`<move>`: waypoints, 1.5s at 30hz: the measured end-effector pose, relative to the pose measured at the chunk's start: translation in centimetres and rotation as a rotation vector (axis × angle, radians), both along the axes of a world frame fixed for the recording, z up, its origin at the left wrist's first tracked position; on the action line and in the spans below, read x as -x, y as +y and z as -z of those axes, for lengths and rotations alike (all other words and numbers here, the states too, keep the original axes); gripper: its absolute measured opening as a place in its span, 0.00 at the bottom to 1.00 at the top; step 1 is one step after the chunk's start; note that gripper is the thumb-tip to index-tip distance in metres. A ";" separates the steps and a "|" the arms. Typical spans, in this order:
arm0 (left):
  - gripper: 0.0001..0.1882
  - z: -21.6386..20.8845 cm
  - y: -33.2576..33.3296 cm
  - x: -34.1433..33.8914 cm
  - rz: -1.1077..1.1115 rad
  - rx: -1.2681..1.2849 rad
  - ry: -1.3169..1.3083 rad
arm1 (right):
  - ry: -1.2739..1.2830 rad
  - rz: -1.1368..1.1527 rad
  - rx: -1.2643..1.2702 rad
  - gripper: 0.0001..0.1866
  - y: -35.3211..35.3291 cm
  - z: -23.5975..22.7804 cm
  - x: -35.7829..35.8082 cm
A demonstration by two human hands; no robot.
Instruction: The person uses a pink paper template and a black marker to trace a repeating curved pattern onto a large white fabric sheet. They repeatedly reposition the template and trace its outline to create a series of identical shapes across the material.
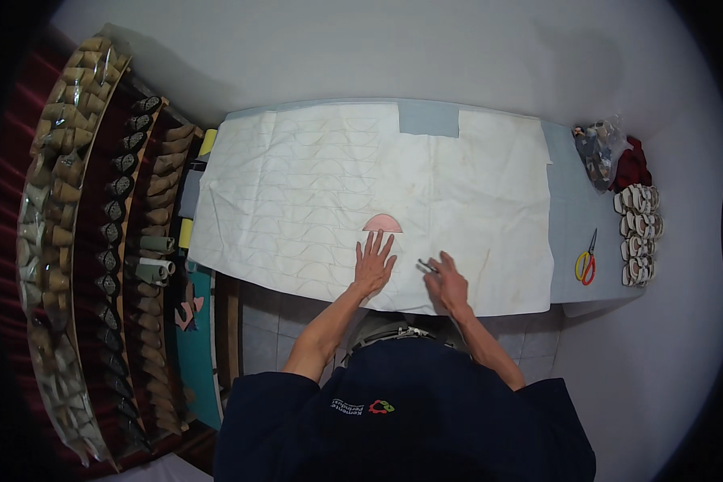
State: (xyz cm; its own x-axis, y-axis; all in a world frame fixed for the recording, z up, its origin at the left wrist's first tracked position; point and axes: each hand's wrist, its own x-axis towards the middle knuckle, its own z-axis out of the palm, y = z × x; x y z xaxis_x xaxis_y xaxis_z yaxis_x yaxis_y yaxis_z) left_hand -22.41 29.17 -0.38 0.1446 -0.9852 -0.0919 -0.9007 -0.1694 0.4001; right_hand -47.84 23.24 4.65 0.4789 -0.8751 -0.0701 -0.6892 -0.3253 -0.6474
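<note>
A pink half-round template lies on a large white sheet, its straight edge toward me. My left hand rests flat with spread fingers, the fingertips touching the template's near edge. To its right, my right hand is closed around a slim dark pen whose end points left, toward the template. Rows of drawn half-round outlines cover the left part of the sheet. Whether the pen touches the sheet I cannot tell.
A pale blue tabletop shows beyond the sheet. Scissors with yellow and red handles lie on it at right, near white sandals and a bagged bundle. Racks of shoe lasts and shoes stand at left.
</note>
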 end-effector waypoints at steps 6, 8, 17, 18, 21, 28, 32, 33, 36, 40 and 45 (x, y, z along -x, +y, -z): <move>0.39 -0.2 -3.1 -1.9 0.038 -0.015 -0.010 | 0.085 -0.013 -0.102 0.29 1.3 0.6 -3.8; 0.41 -0.2 -4.3 -2.9 0.081 -0.009 -0.028 | 0.078 0.005 -0.093 0.29 1.3 0.6 -3.9; 0.41 -0.1 -6.9 -3.8 0.013 0.042 0.077 | -0.006 0.193 -0.039 0.22 -1.7 0.8 -7.4; 0.41 -0.1 -6.6 -4.3 0.005 0.129 0.075 | -0.025 0.218 -0.037 0.21 -2.6 0.7 -8.2; 0.40 0.0 -5.5 -6.3 -0.097 0.099 0.129 | -0.022 0.198 -0.056 0.23 -5.6 0.4 -10.7; 0.39 -1.2 -5.1 -9.1 -0.051 0.093 0.056 | 0.030 0.115 -0.138 0.28 -9.1 1.8 -14.4; 0.39 -0.4 -5.0 -9.1 -0.072 0.132 0.073 | 0.021 0.081 -0.172 0.29 -9.5 2.9 -13.9; 0.39 -0.3 -4.9 -9.1 -0.070 0.147 0.080 | 0.002 0.073 -0.182 0.30 -9.5 3.1 -13.6; 0.40 0.2 -4.5 -9.2 -0.070 0.166 0.075 | -0.079 0.099 -0.154 0.31 -9.5 3.3 -13.5; 0.40 0.2 -4.6 -9.3 -0.062 0.137 0.077 | -0.032 0.097 -0.185 0.33 -9.6 3.5 -13.3; 0.41 0.2 -4.7 -9.5 -0.066 0.143 0.122 | -0.051 0.090 -0.249 0.32 -10.0 2.6 -13.4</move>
